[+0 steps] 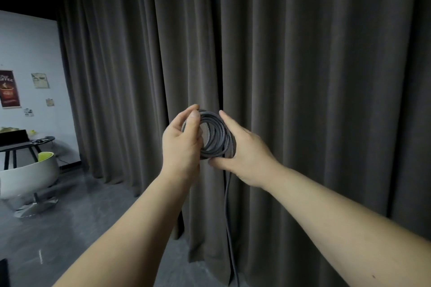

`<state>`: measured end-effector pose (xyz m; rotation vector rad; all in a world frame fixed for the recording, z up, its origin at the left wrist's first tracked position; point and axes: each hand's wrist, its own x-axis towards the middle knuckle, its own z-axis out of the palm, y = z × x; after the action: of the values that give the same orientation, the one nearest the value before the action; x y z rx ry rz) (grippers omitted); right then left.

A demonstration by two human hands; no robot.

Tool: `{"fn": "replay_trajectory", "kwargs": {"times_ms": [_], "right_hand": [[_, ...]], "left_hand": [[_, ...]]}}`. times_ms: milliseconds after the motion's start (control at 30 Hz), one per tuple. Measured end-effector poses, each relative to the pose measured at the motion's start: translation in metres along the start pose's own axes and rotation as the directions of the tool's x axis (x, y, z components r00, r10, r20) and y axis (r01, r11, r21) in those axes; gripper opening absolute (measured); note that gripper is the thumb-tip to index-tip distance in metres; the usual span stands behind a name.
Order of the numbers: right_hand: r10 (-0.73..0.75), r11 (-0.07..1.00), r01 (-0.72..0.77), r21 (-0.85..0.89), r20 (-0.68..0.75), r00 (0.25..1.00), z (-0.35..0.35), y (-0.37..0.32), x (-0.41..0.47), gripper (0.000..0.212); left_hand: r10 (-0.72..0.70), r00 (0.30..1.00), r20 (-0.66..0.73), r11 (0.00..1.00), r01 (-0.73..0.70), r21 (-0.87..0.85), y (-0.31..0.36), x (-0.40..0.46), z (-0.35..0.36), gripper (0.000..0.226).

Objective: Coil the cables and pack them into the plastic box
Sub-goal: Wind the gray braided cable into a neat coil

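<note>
A grey braided cable (218,137) is wound into a small round coil of several loops, held up in the air at chest height in front of a dark curtain. My left hand (183,144) grips the coil's left side, thumb in front and fingertips at its top. My right hand (242,151) holds the right side, with the thumb under the bottom of the coil and fingers behind it. A loose tail of the cable (229,228) hangs straight down from the coil to the lower edge of the view. No plastic box is in view.
A dark brown curtain (303,77) fills the background. At the left stand a white round chair with a green cushion (30,177) on a metal base, a dark table (25,144), and a white wall with posters (9,91). The floor is dark grey tile (70,228).
</note>
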<state>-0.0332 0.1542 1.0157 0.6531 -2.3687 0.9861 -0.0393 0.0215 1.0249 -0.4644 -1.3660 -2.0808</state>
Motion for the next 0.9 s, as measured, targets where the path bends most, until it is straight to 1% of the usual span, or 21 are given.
{"fn": "replay_trajectory", "kwargs": {"times_ms": [67,100,167,200,233,300,367,400,433,467,500,533,567,600,633,667,700,733,800,833,900], "right_hand": [[0.061,0.979,-0.073,0.189,0.07,0.996,0.005,0.006,-0.002,0.091],[0.108,0.94,-0.138,0.312,0.11,0.988,0.008,0.01,-0.003,0.084],[0.186,0.833,-0.267,0.484,0.21,0.96,0.009,0.016,-0.004,0.049],[0.205,0.8,-0.316,0.51,0.263,0.943,0.006,0.018,-0.004,0.028],[0.211,0.771,-0.358,0.526,0.319,0.924,0.003,0.019,-0.005,0.014],[0.222,0.726,-0.425,0.541,0.401,0.889,-0.002,0.026,-0.007,0.015],[0.256,0.716,-0.47,0.516,0.432,0.865,-0.007,0.032,-0.009,0.016],[0.283,0.722,-0.478,0.501,0.416,0.864,-0.009,0.035,-0.01,0.015],[0.318,0.73,-0.464,0.502,0.352,0.88,-0.009,0.038,-0.009,0.013],[0.344,0.762,-0.408,0.503,0.22,0.913,-0.008,0.04,-0.007,0.013],[0.347,0.826,-0.32,0.463,0.03,0.938,-0.007,0.042,-0.003,0.015],[0.308,0.906,-0.236,0.351,-0.166,0.937,-0.007,0.044,0.002,0.016],[0.232,0.965,-0.182,0.186,-0.296,0.926,-0.008,0.043,0.008,0.014],[0.157,0.987,-0.16,0.018,-0.329,0.931,-0.008,0.038,0.011,0.01],[0.12,0.98,-0.16,-0.121,-0.288,0.95,-0.008,0.032,0.013,0.005],[0.123,0.963,-0.168,-0.212,-0.21,0.97,-0.008,0.027,0.014,0.006],[0.136,0.953,-0.166,-0.253,-0.134,0.982,-0.008,0.023,0.014,0.019],[0.123,0.959,-0.137,-0.248,-0.069,0.99,-0.007,0.019,0.013,0.04],[-0.013,0.984,0.016,-0.18,0.016,1.0,-0.007,0.007,0.008,0.078],[-0.099,0.98,0.103,-0.169,0.034,0.995,-0.007,0.001,0.007,0.09],[-0.217,0.953,0.221,-0.209,0.039,0.975,-0.006,-0.004,0.008,0.102]], "left_hand": [[0.012,1.0,-0.02,1.0,-0.012,0.002,0.003,0.007,-0.004,0.014],[0.019,0.999,-0.031,1.0,-0.019,-0.003,0.004,0.01,-0.005,0.014],[0.03,0.998,-0.061,1.0,-0.03,-0.007,0.006,0.016,-0.009,0.014],[0.032,0.996,-0.082,0.999,-0.032,0.004,0.006,0.019,-0.011,0.015],[0.033,0.994,-0.105,0.999,-0.031,0.016,0.005,0.021,-0.015,0.016],[0.034,0.987,-0.155,0.999,-0.032,0.011,0.007,0.025,-0.02,0.02],[0.022,0.975,-0.223,0.999,-0.027,-0.018,0.01,0.032,-0.026,0.02],[0.017,0.966,-0.259,0.999,-0.026,-0.031,0.012,0.036,-0.029,0.018],[0.015,0.956,-0.293,0.999,-0.026,-0.033,0.014,0.04,-0.032,0.016],[0.02,0.948,-0.318,0.999,-0.03,-0.026,0.013,0.043,-0.034,0.016],[0.03,0.942,-0.335,0.999,-0.036,-0.011,0.012,0.046,-0.036,0.017],[0.038,0.937,-0.346,0.999,-0.037,0.007,0.01,0.047,-0.037,0.02],[0.037,0.936,-0.351,0.999,-0.032,0.018,0.009,0.046,-0.036,0.024],[0.031,0.937,-0.348,0.999,-0.024,0.024,0.007,0.044,-0.034,0.025],[0.023,0.942,-0.333,1.0,-0.016,0.023,0.006,0.042,-0.032,0.024],[0.018,0.95,-0.311,1.0,-0.011,0.023,0.005,0.041,-0.032,0.024],[0.017,0.959,-0.283,1.0,-0.009,0.029,0.003,0.04,-0.032,0.023],[0.024,0.967,-0.252,0.999,-0.013,0.042,0.002,0.039,-0.031,0.022],[0.045,0.983,-0.179,0.995,-0.029,0.094,-0.001,0.035,-0.031,0.024],[0.045,0.989,-0.138,0.992,-0.028,0.122,-0.003,0.033,-0.031,0.024],[0.025,0.998,-0.058,0.991,-0.017,0.133,-0.005,0.024,-0.027,0.019]]}}
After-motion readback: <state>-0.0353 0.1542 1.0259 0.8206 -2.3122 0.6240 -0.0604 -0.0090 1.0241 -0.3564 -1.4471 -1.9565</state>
